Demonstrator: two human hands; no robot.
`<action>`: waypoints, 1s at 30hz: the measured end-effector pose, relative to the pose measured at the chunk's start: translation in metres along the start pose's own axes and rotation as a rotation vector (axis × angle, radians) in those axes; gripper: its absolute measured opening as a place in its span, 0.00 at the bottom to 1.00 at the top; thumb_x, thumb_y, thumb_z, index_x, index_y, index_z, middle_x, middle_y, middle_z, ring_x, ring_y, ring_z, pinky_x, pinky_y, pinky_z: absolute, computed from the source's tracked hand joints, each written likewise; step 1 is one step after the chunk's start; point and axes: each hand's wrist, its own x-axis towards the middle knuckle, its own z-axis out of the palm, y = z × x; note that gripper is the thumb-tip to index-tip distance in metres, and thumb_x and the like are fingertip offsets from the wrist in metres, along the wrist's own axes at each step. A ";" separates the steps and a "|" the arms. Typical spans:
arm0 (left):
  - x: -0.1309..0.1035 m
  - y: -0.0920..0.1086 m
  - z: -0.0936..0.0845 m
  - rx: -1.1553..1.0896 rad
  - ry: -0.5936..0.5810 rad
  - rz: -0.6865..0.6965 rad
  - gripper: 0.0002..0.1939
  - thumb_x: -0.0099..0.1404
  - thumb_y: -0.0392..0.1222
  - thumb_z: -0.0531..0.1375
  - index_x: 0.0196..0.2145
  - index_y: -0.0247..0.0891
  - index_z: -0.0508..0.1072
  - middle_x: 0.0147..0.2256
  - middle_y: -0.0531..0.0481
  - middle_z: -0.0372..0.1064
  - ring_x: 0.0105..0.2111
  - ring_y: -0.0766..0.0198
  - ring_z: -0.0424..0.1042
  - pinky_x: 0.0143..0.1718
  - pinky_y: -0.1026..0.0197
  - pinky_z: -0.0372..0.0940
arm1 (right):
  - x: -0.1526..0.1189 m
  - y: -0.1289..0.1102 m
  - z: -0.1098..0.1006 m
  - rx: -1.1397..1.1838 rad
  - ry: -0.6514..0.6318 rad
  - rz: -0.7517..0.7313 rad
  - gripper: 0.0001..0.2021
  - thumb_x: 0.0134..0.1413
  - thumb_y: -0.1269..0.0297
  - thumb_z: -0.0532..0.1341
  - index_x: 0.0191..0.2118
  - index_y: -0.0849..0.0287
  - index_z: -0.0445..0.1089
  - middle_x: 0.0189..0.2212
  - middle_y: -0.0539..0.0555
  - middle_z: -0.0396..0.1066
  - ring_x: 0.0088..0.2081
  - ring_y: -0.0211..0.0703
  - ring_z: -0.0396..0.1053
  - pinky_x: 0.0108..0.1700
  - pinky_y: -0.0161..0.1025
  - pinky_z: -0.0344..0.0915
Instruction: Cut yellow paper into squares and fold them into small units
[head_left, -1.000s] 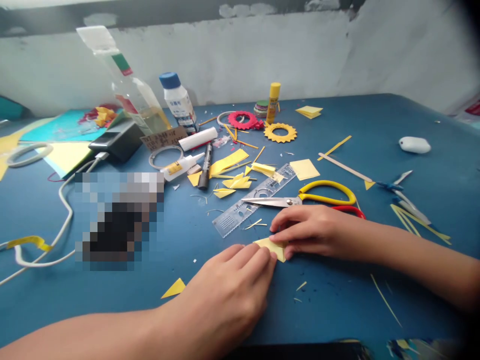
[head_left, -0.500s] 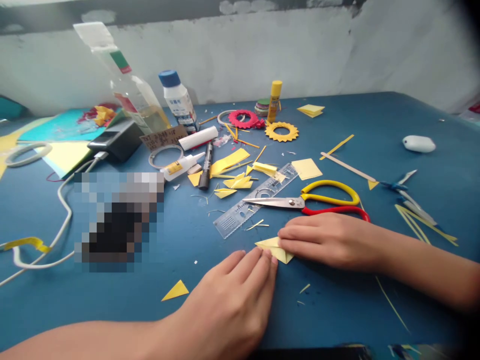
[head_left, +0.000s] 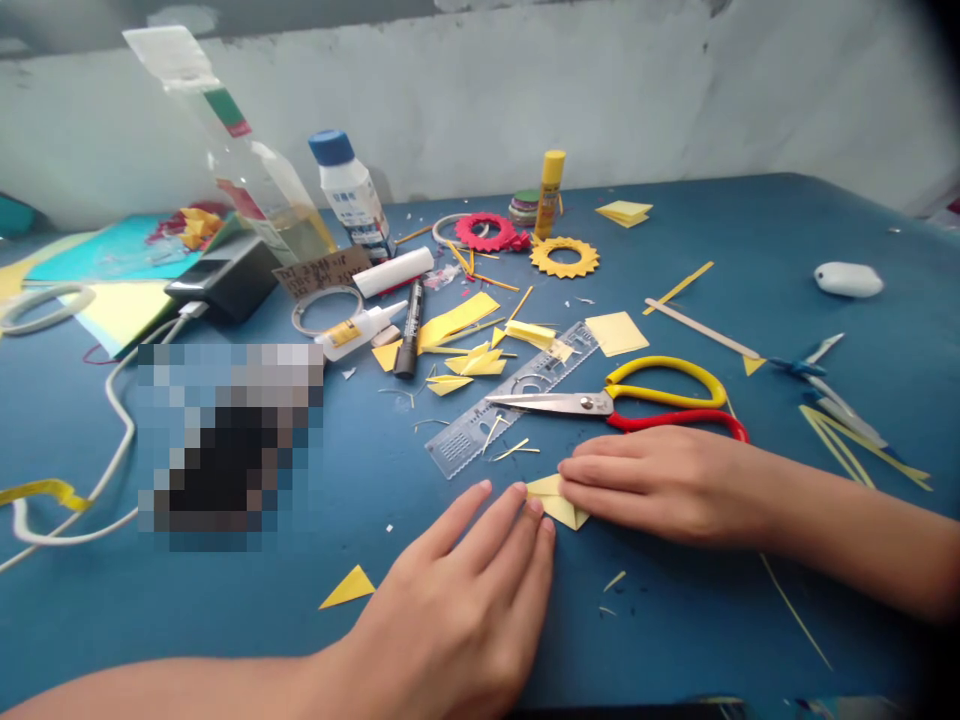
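Observation:
A small folded piece of pale yellow paper (head_left: 559,500) lies flat on the blue table, partly covered by both hands. From the left, my left hand (head_left: 469,590) reaches over its edge, fingers stretched and slightly spread, tips at the paper. My right hand (head_left: 667,490) pins the other side of it, fingers close together, thumb out of sight. Just beyond the right hand lie scissors (head_left: 592,403) with one yellow and one red handle, blades across a clear ruler (head_left: 457,445). A yellow paper triangle (head_left: 351,587) rests left of my left hand.
Yellow scraps (head_left: 476,362), a black marker (head_left: 409,330) and a glue bottle (head_left: 360,332) lie further back. A glue stick (head_left: 550,195) and a white bottle (head_left: 352,205) stand near the wall. A white cable (head_left: 124,420) runs along the left. A wooden stick (head_left: 701,327) lies at right.
My left fingers have spread apart and lie flatter, uncovering less of the paper's left corner. My right hand stays on the paper. The view has shifted slightly.

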 end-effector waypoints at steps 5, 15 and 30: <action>0.001 -0.003 0.001 -0.014 -0.043 0.050 0.17 0.66 0.34 0.52 0.49 0.27 0.71 0.48 0.40 0.72 0.47 0.52 0.71 0.47 0.54 0.68 | 0.002 0.001 -0.001 0.025 -0.019 0.010 0.20 0.67 0.74 0.41 0.38 0.64 0.71 0.35 0.61 0.73 0.37 0.43 0.71 0.36 0.39 0.71; 0.008 -0.004 -0.003 -0.054 -0.095 -0.007 0.18 0.66 0.31 0.47 0.50 0.24 0.69 0.47 0.38 0.72 0.45 0.53 0.72 0.44 0.57 0.68 | 0.003 -0.003 0.007 0.107 0.077 0.113 0.12 0.65 0.71 0.49 0.37 0.62 0.69 0.35 0.59 0.72 0.36 0.42 0.70 0.37 0.38 0.69; 0.005 -0.002 0.002 -0.017 0.040 0.000 0.15 0.66 0.36 0.52 0.45 0.26 0.73 0.43 0.41 0.75 0.43 0.54 0.73 0.40 0.56 0.70 | 0.022 -0.034 0.015 0.198 0.177 0.632 0.07 0.60 0.71 0.52 0.35 0.63 0.66 0.30 0.55 0.70 0.32 0.44 0.67 0.35 0.41 0.65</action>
